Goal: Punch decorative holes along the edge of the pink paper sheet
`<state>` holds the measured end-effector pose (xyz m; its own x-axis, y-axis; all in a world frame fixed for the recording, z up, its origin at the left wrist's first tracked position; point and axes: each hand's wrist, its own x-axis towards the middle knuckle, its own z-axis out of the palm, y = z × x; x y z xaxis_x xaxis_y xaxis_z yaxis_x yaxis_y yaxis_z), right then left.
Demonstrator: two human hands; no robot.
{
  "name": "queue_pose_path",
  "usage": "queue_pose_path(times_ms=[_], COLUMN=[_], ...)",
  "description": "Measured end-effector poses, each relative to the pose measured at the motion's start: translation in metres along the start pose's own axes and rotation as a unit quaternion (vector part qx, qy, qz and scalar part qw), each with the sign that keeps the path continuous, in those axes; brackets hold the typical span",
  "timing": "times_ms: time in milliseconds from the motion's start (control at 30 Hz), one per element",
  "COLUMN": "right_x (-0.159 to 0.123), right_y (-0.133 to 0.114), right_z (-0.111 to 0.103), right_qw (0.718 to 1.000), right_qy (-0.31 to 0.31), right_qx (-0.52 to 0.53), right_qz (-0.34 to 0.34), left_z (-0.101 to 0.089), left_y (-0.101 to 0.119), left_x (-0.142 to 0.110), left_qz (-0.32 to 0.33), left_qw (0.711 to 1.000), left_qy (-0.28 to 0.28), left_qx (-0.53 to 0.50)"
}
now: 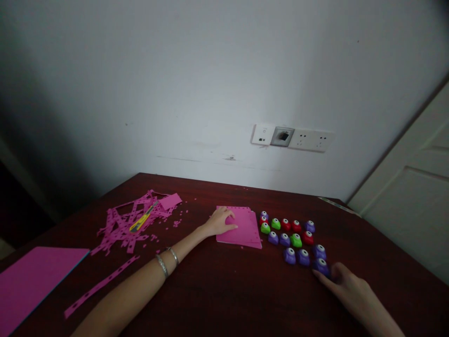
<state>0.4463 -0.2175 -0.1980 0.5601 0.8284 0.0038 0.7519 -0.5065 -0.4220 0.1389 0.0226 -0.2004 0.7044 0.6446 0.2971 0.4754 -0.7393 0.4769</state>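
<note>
My left hand [220,222] lies flat on the left edge of a small stack of pink sheets [243,228] near the middle of the dark wooden table [224,290], fingers stretched out. My right hand [342,281] reaches the nearest purple paper punch [321,266] at the right; its fingers touch the punch, and I cannot make out whether they close round it. Several small punches [289,234] in purple, red and green stand in rows between the two hands.
A heap of punched pink strips [135,220] with a yellow utility knife [143,219] lies at the left. A large pink sheet [31,281] sits at the near left edge, a loose strip [101,284] beside it. Wall sockets [291,137] and a door [414,187] stand behind.
</note>
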Motion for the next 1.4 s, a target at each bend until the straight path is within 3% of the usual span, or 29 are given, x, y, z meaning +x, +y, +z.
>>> queue_pose_path(times_ms=[167,267,333,433,500,667,867,967,1133,1267,1400], right_x=[-0.005,-0.009,-0.012,-0.015,-0.016,-0.016,-0.018,-0.019,-0.022,-0.024,-0.025], right_y=[-0.003,-0.008,-0.011,-0.013,-0.014,-0.014,-0.015,-0.017,-0.020,-0.025,-0.029], right_z=[-0.003,-0.004,-0.004,-0.002,-0.002,-0.002,-0.001,-0.002,-0.005,-0.006,-0.005], right_qw=[0.996,0.991,0.989,0.986,0.984,0.983,0.979,0.978,0.978,0.977,0.974], right_qy=[0.033,0.031,0.031,0.032,0.028,0.010,-0.003,-0.003,-0.010,0.001,0.014], right_qx=[0.050,0.066,0.061,0.052,0.051,0.044,0.040,0.050,0.055,0.057,0.068], right_qz=[-0.063,-0.110,-0.129,-0.155,-0.171,-0.179,-0.198,-0.202,-0.201,-0.206,-0.216], left_z=[0.001,-0.010,-0.021,-0.039,-0.044,-0.040,-0.036,-0.034,-0.037,-0.069,-0.113], left_y=[-0.002,-0.002,-0.005,-0.016,-0.026,-0.041,-0.041,-0.039,-0.032,-0.014,0.011], left_x=[0.002,0.007,0.012,0.018,0.019,0.017,0.018,0.020,0.025,0.026,0.020], left_qz=[0.021,0.026,-0.004,-0.074,-0.102,-0.105,-0.105,-0.109,-0.111,-0.083,-0.064], left_qw=[1.000,0.999,0.999,0.991,0.986,0.985,0.989,0.992,0.988,0.963,0.943], left_qy=[-0.012,-0.033,-0.031,0.019,0.014,-0.030,0.008,0.027,0.035,0.029,0.046], left_qx=[0.004,0.009,0.041,0.107,0.130,0.132,0.103,0.063,-0.100,-0.253,-0.322])
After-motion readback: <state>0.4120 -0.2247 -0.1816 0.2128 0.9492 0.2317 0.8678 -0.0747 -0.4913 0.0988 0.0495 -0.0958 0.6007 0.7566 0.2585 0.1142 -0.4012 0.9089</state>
